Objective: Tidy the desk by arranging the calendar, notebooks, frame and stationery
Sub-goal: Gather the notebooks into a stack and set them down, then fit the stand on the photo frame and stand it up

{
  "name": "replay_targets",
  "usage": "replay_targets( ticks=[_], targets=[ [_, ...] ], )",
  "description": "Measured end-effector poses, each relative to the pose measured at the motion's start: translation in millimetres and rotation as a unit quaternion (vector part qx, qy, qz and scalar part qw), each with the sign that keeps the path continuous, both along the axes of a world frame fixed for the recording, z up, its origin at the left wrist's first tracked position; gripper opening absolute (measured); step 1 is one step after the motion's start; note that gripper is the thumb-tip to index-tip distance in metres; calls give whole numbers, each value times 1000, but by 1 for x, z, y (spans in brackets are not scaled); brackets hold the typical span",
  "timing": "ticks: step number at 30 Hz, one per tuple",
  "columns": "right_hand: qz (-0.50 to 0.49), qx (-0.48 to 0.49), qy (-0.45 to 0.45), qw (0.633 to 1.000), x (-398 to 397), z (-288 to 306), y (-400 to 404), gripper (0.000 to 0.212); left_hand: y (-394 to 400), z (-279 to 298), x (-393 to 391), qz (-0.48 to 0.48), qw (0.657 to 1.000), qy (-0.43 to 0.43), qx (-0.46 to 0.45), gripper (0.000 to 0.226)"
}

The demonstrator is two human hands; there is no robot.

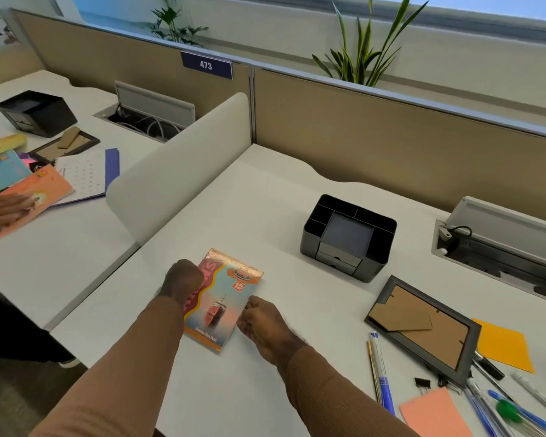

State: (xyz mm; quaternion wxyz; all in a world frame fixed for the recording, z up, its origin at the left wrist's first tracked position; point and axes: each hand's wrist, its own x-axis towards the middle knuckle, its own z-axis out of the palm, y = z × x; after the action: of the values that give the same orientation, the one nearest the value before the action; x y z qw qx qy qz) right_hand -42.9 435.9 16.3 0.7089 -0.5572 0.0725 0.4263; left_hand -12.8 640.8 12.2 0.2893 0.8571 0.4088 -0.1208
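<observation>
A notebook [226,298] with a ship on its cover lies flat on the white desk [265,200]. My left hand [183,280] grips its left edge with fingers curled. My right hand [260,320] pinches its right edge near the lower corner. To the right a black desk organiser [349,238] stands upright with its compartments showing nothing inside. A dark picture frame [423,329] lies face down beside it. Several pens [380,376] lie scattered at the front right, along with a binder clip [422,384], an orange sheet [503,343] and a pink sheet [435,414].
A low white divider [177,171] separates this desk from the left desk, where another person's hand [4,211] rests on notebooks beside a calendar [82,178], a frame and a black organiser [37,111]. An open cable hatch [498,241] sits at the far right. Beige partition panels run behind.
</observation>
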Motion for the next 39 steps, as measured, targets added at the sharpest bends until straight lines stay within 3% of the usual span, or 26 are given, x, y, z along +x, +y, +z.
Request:
replay_targets(
  ticks=[3,8,12,16,20,25,29,33,35,39],
  targets=[
    [10,1,-12,1000,2,-5,7,35,9,-7,3,0,1000,-10,22,23],
    [45,-23,-44,998,5,-5,15,25,10,-8,4,-25,998,-10,53,37],
    [89,-50,-80,992,4,-7,14,25,7,-7,4,-30,998,-5,51,29],
    [109,-103,-169,974,5,-1,1,31,5,-3,0,-3,999,-19,40,37],
    [65,-183,-262,945,12,2,-40,50,-8,3,-6,20,994,-80,69,48],
    [-73,-261,-337,902,17,8,-133,43,-54,1,-12,-43,975,-180,126,37],
    [-185,-350,-348,850,13,18,-217,41,-116,-10,-13,-119,959,-238,102,42],
    [-236,-464,-351,779,5,18,-283,42,-185,-24,-11,-210,944,-252,30,48],
    [-224,-503,-319,772,3,11,-306,42,-218,-29,-8,-258,933,-252,-20,50],
    [-180,-540,-226,791,-1,-2,-329,39,-281,-21,-1,-328,910,-225,-117,55]
  ],
)
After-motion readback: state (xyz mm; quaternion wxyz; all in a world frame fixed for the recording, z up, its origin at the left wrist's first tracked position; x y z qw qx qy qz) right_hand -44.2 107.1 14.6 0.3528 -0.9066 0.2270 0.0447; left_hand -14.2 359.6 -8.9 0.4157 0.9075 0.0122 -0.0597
